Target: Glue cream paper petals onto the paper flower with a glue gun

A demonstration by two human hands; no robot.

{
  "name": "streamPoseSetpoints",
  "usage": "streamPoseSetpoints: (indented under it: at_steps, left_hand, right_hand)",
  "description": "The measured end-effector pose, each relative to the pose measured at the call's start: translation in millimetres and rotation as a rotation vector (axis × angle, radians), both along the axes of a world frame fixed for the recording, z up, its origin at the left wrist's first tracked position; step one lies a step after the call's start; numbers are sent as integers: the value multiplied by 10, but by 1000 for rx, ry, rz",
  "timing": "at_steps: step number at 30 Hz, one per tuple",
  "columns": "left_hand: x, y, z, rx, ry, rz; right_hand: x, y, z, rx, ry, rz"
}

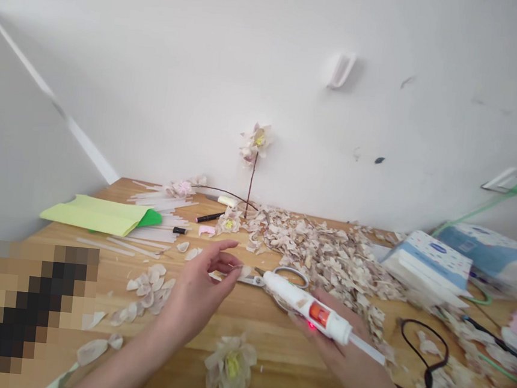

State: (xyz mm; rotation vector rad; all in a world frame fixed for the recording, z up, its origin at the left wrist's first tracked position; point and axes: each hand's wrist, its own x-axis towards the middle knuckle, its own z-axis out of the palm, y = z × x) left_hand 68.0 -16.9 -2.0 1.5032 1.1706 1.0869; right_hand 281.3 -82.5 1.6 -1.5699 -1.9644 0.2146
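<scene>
My left hand (pixel 198 291) pinches a petal (pixel 246 271) at its edge, papery and likely to tear; my right hand (pixel 333 345) cradles a light glue gun (pixel 307 306) by its body.

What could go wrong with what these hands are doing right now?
The white glue gun in the right hand points its tip at the small petal pinched by the fingers of the left hand, so a burn seems possible if the gun is hot. Glue might also drip onto the scissors below.
</scene>
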Motion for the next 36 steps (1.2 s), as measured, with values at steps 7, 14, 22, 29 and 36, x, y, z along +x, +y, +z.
streamPoseSetpoints:
  at_steps: [7, 14, 22, 29, 36]
  left_hand:
    - [-2, 16, 32, -16, -34, 14]
    - [-138, 105, 147, -23, -132, 73]
    - [-227, 147, 215, -23, -149, 108]
    - [-235, 195, 165, -36, -200, 75]
    - [-185, 179, 133, -243, -365, -85]
  right_hand:
    - [15, 36, 0, -157, -63, 54]
    - [282, -14, -403, -305, -336, 76]
    - [355, -253, -691, -395, -403, 192]
    - [244, -205, -470, -307, -183, 146]
    - [-209, 4, -546, -293, -153, 270]
